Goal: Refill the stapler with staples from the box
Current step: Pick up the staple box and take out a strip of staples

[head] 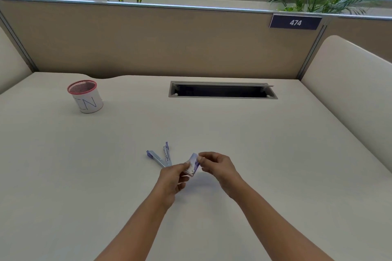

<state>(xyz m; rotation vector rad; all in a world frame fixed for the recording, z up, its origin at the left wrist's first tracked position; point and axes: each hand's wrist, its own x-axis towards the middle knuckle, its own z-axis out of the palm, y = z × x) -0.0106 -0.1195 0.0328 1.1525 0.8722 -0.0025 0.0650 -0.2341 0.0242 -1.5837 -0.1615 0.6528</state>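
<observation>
Fingers (179, 168) of left hand (170, 179) and right hand (215, 165) pinched white-purple cardboard staple box (192, 165); tilting could spill staples onto tabletop (280, 154).

purple-and-silver stapler (159, 158), white-purple box (193, 165), pink-rimmed white cup (86, 96)

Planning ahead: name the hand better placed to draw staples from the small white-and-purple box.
Probably the right hand: it pinches the upper end of the small white-and-purple box; the left hand grips its body.

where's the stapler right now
In the head view the stapler lies swung open on the desk, near the middle, just left of the staple box that the left hand and right hand hold.
</observation>
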